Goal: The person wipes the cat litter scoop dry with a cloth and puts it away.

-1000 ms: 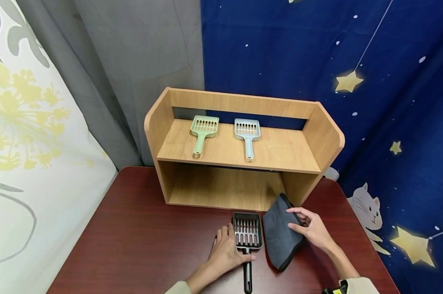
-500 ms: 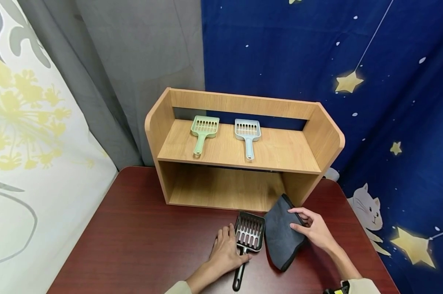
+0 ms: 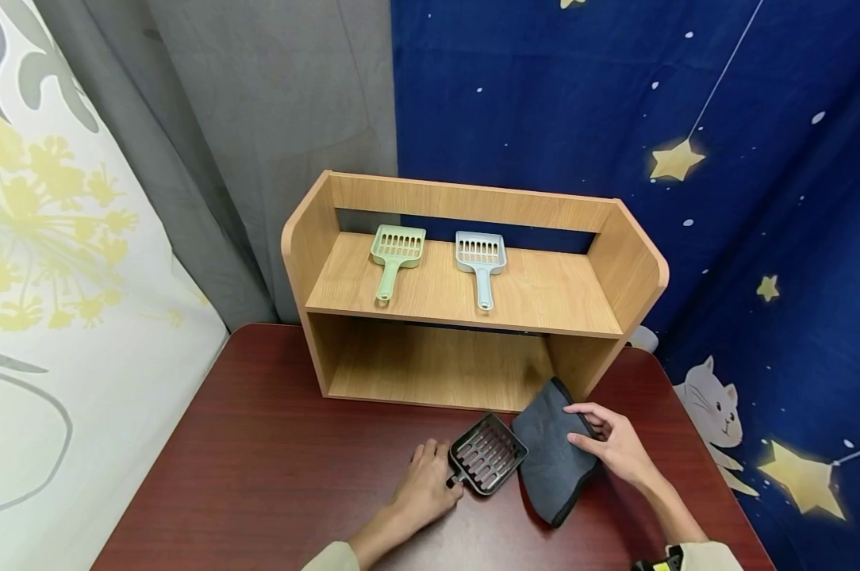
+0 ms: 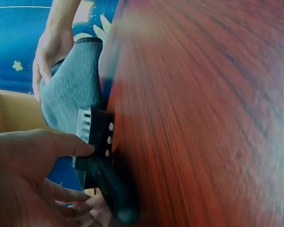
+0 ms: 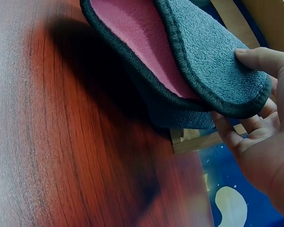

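Observation:
A black litter scoop (image 3: 489, 455) with a slotted head lies at an angle low over the table. My left hand (image 3: 424, 485) holds it near the neck, the thumb pressed there; the handle is mostly hidden behind the hand in the head view, but the dark handle (image 4: 114, 191) shows in the left wrist view. Right beside the scoop head, a folded grey cloth (image 3: 553, 456) with black edging is pinched between thumb and fingers of my right hand (image 3: 619, 446). Pink fabric shows on the cloth's inner side in the right wrist view.
Behind both hands stands a two-tier wooden shelf (image 3: 466, 323). A green litter scoop (image 3: 398, 247) and a light blue litter scoop (image 3: 481, 252) lie on its upper board. The dark red table (image 3: 280, 476) carries the shelf, and curtains (image 3: 530, 103) hang behind.
The black litter scoop has turned, its head swinging right toward the cloth and its handle going under the left hand. That hand has shifted slightly left and down. The right hand has barely moved.

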